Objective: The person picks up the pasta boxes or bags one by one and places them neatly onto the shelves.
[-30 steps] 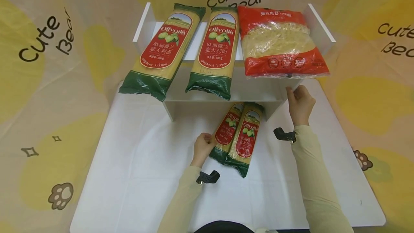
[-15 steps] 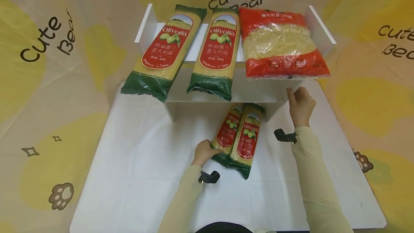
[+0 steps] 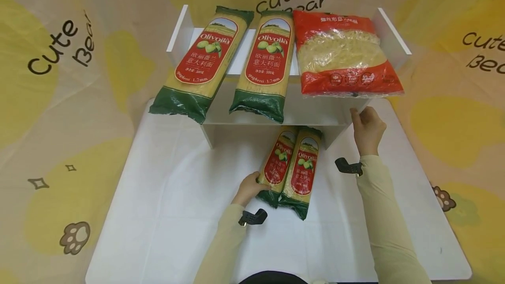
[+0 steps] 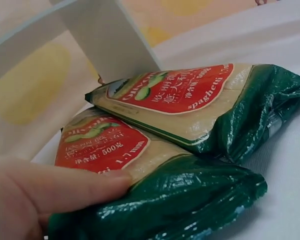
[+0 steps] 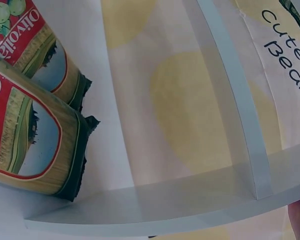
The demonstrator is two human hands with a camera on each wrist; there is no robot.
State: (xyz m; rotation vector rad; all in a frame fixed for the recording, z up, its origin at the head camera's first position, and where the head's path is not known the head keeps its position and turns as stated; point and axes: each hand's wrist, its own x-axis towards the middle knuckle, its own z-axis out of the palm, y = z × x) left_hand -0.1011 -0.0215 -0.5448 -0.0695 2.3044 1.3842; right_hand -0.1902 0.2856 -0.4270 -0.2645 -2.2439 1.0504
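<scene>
Two spaghetti packs lie side by side under the white shelf [image 3: 315, 108], their green ends toward me. My left hand [image 3: 249, 189] grips the lower end of the left spaghetti pack [image 3: 278, 165]. In the left wrist view its thumb [image 4: 90, 186] lies across the top of that pack, beside the green end; the other fingers are mostly hidden. The right spaghetti pack [image 3: 302, 168] lies against its neighbour, and its near end reaches farther toward me. My right hand [image 3: 368, 130] pinches the shelf's right side panel, thumb on the near edge.
On the shelf's upper level lie two more spaghetti packs, a slanted one [image 3: 205, 56] and a straighter one [image 3: 267, 56], overhanging the front. A red bag of spiral pasta [image 3: 343, 51] lies at their right. A white table [image 3: 169, 231] bears the shelf.
My left hand has moved from the left pack's side to its lower end, the thumb now over its top. The packs' green ends shifted slightly. My right hand stays on the shelf panel.
</scene>
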